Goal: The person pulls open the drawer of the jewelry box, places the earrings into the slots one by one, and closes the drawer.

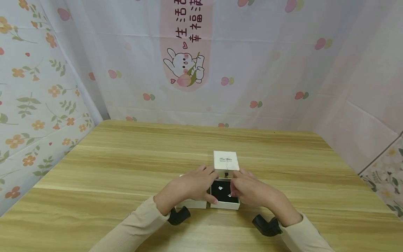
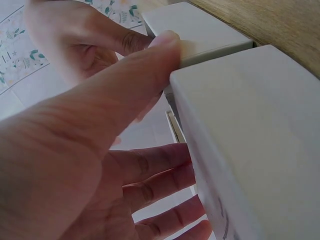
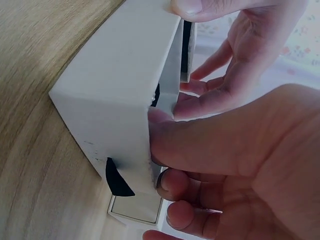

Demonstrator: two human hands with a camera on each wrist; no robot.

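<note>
A white jewelry box point(image 1: 224, 205) stands uncovered on the table, its black insert point(image 1: 220, 196) bearing two small sparkling earrings point(image 1: 220, 188). My left hand point(image 1: 194, 184) spans its left side: the thumb rests on the near wall's edge, while the fingers reach toward the far side. The thumb of my right hand point(image 1: 252, 189) dips inside near the right earring. In the right wrist view, my right thumb point(image 3: 200, 145) crosses the rim, its tip hidden, and the other fingers curl by the box's corner. A black ribbon tab point(image 3: 118, 181) sticks out of the box's wall.
Behind the uncovered box is a white "Best Wishes" box piece point(image 1: 226, 161). Another white box piece point(image 1: 192, 203) lies partly beneath my left hand. All stand on the wood-grain table point(image 1: 141, 150). Patterned cloths point(image 1: 252, 63) hang behind and at the sides.
</note>
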